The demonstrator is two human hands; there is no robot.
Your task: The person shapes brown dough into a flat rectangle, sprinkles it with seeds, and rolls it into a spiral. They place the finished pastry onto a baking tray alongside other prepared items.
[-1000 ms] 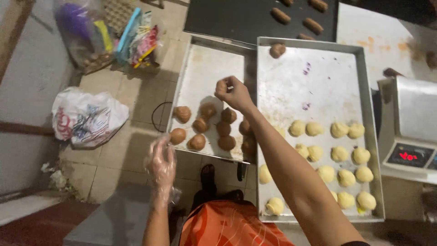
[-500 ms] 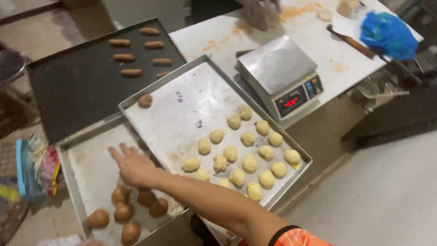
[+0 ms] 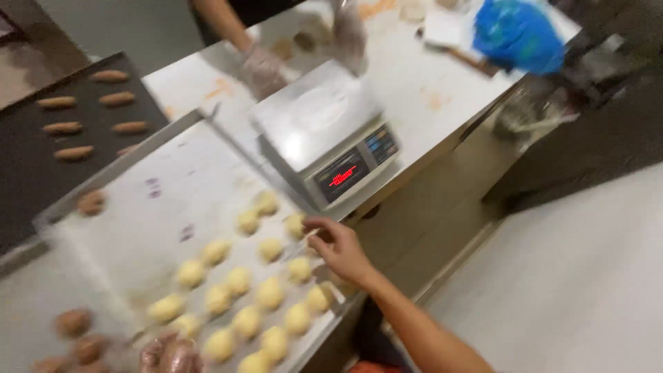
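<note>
Right hand [image 3: 342, 250] at tray's [image 3: 138, 207] 3 o'clock edge, grip loosely curled, empty, fingertips touching a pale dough ball [image 3: 298, 225]. Left hand [image 3: 169, 354], gloved, at 6 o'clock; grip unclear. Half a second ago the right hand lay over the brown balls [image 3: 72, 322].

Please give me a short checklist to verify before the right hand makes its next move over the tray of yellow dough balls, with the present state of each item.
1. Right hand is over the near corner of the metal tray, beside the yellow dough balls: ok.
2. Right hand is empty: cannot tell, the picture is blurred.
3. Left hand, in a clear glove, is at the tray's lower edge near the brown dough balls: ok.
4. Yellow dough balls lie in separate rows: ok.
5. Scale stands clear of the tray: cannot tell.
6. Another person's gloved hand stays behind the scale, away from the tray: ok.
</note>
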